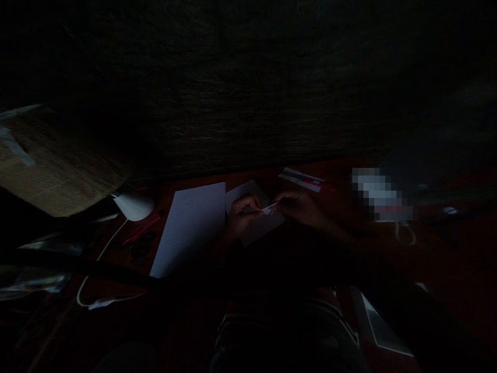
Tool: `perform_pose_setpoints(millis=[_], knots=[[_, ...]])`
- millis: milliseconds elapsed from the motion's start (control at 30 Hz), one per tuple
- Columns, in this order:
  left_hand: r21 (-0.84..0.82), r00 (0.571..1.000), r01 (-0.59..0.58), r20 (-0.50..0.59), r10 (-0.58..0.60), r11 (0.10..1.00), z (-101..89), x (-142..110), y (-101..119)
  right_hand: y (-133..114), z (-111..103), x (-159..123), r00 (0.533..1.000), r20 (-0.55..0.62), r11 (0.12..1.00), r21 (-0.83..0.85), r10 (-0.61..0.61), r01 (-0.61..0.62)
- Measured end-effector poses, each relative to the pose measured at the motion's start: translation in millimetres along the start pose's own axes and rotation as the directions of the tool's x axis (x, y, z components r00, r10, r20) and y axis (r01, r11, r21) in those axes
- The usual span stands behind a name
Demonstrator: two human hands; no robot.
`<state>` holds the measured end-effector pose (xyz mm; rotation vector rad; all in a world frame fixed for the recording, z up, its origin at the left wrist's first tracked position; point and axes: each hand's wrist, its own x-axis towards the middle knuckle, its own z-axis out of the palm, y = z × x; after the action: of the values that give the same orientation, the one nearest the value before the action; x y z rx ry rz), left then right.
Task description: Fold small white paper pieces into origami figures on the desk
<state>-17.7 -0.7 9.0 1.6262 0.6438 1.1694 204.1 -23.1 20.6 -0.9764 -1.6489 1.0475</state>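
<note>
The light is very dim. My left hand (241,213) is closed in a pinch, thumb and forefinger on a small white piece (268,209) that looks like paper. My right hand (298,206) pinches its other end, where a small dark spot shows between the fingers, too dark to name. Both hands are raised over a white sheet of paper (264,232) lying at a slant. A larger white sheet (196,220) lies to the left of my left hand. Beyond my right hand is a pale strip (289,177) with a dark and red slim object (310,180) across it.
A white cone-shaped object (135,207) with a white cord (101,254) stands at the left, near a red object (143,229). Farther left is a brown box-like surface (62,166). A blurred-out white object (376,191) lies at the right on the reddish table (341,168).
</note>
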Motion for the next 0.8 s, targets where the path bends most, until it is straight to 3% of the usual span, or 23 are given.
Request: perform_pose_setpoints(millis=[167, 267, 400, 633, 800], knots=[[-0.102, 0.966, 0.199, -0.148, -0.213, 0.975, 2.5, 0, -6, 0, -1, 1, 0.998, 0.03, 0.995, 0.085, 0.049, -0.052], [-0.074, 0.953, 0.261, -0.14, -0.27, 0.962, 2.8, -1, -6, 1, -2, 2, 0.996, 0.031, 0.992, 0.091, 0.089, -0.092], [-0.031, 0.964, 0.26, -0.052, -0.261, 0.965, 5.6, -1, -4, 3, -5, 1, 0.987, 0.041, 0.986, 0.049, 0.156, -0.158], [0.076, 0.979, 0.2, 0.018, -0.202, 0.977, 9.0, 2, -7, 1, 1, -1, 0.994, 0.076, 0.997, -0.006, 0.081, -0.081], [0.088, 0.976, 0.209, 0.052, -0.214, 0.974, 7.7, 3, -7, 8, 7, 0, 0.992, 0.063, 0.993, 0.033, 0.107, -0.11]])
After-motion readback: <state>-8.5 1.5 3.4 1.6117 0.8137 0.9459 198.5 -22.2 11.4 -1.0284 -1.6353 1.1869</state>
